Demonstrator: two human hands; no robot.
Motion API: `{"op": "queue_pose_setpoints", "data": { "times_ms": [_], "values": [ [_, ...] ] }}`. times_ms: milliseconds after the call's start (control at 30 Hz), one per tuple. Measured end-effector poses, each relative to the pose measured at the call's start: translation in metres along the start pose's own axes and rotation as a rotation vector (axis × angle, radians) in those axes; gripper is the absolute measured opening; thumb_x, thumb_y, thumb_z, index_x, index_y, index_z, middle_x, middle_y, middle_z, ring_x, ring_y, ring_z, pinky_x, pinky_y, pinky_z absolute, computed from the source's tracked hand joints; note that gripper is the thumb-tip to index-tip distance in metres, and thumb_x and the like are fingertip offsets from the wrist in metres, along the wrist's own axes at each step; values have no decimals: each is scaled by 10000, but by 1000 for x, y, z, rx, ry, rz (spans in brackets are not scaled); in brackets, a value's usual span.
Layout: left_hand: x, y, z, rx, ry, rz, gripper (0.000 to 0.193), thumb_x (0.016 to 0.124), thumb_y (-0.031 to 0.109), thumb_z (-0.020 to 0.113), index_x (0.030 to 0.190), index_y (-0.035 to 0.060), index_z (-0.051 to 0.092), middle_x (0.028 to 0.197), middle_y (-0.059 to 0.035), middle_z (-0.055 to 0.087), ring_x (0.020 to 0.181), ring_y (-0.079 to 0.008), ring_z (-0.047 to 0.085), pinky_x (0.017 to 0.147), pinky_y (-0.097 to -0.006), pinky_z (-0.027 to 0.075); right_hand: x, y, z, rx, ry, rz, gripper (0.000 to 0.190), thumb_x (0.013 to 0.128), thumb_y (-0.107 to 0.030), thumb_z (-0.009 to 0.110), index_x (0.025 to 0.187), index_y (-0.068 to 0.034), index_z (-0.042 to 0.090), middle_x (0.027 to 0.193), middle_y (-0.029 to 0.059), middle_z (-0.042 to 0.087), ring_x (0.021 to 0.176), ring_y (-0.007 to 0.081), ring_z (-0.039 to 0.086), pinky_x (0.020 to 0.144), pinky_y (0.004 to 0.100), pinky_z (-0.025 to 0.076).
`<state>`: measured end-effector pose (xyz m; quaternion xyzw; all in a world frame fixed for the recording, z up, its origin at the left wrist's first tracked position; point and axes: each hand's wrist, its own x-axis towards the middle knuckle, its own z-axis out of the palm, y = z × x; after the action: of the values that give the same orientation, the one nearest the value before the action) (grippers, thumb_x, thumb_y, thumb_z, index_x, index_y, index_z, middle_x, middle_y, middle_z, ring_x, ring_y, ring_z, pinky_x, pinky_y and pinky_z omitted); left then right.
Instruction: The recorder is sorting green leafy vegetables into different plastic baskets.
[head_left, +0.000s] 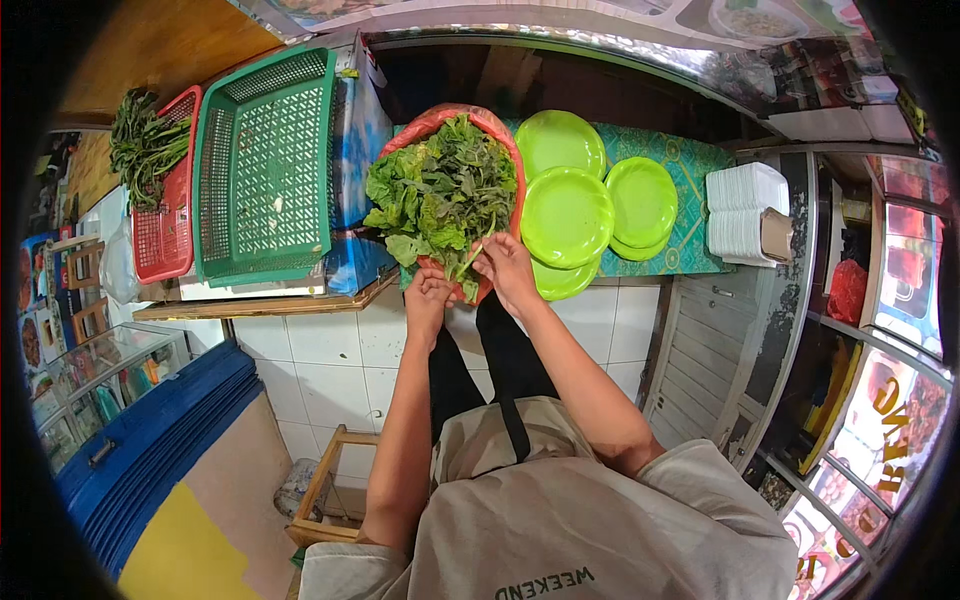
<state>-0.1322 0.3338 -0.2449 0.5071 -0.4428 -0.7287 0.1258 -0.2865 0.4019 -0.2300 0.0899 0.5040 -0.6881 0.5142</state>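
My right hand (508, 271) pinches a pale green stem (471, 261) between its fingertips, at the near edge of a heap of leafy greens (450, 180). Close to the stem's lower end is my left hand (431, 298), its fingers curled beside a hanging leaf; whether they grip it I cannot tell. The heap, of lighter broad leaves on the left and darker small ones on the right, fills a red plastic bag (517, 169) with its rim spread wide. Lime-green plates (567, 217) lie just right of the bag.
To the left stand a green plastic basket (262, 172) and a red basket (166, 240) with a bunch of leafy stems (146, 150). White foam boxes (739, 210) are stacked on the patterned tablecloth (694, 225) at right. A wooden stool frame (322, 480) stands low at left.
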Motion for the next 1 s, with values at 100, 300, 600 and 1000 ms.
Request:
{"op": "queue_pose_setpoints", "data": {
  "times_ms": [100, 300, 600, 1000],
  "values": [
    [-13, 15, -1, -244, -36, -31, 173, 906, 60, 580, 1070, 69, 525, 800, -12, 581, 693, -115, 607, 615, -256, 497, -15, -10, 6, 111, -2, -6, 110, 975, -152, 562, 999, -57, 512, 946, 75, 619, 815, 146, 624, 693, 265, 514],
    [-32, 37, 1, -471, -132, 12, 227, 909, 91, 602, 1119, 59, 524, 815, -18, 568, 733, -123, 598, 639, -263, 505, -18, -47, 28, 128, 14, -75, 115, 981, -155, 552, 991, -43, 531, 858, 52, 617, 716, 113, 593, 637, 231, 500],
    [-30, 66, 22, -239, -145, 199, 193, 932, 105, 600, 1101, 34, 541, 867, -11, 580, 736, -105, 585, 668, -230, 490, -21, -127, 73, 98, -106, -186, 92, 960, -122, 579, 964, -33, 559, 831, 55, 629, 701, 109, 595, 634, 229, 509],
    [-70, 142, 38, 52, -58, 732, 237, 865, -45, 643, 1101, -23, 658, 927, -63, 599, 843, -89, 589, 724, -189, 461, -58, -80, 83, 240, -253, -14, 103, 963, -124, 577, 967, -38, 521, 864, 64, 591, 767, 141, 603, 685, 258, 523]
  ]
}}
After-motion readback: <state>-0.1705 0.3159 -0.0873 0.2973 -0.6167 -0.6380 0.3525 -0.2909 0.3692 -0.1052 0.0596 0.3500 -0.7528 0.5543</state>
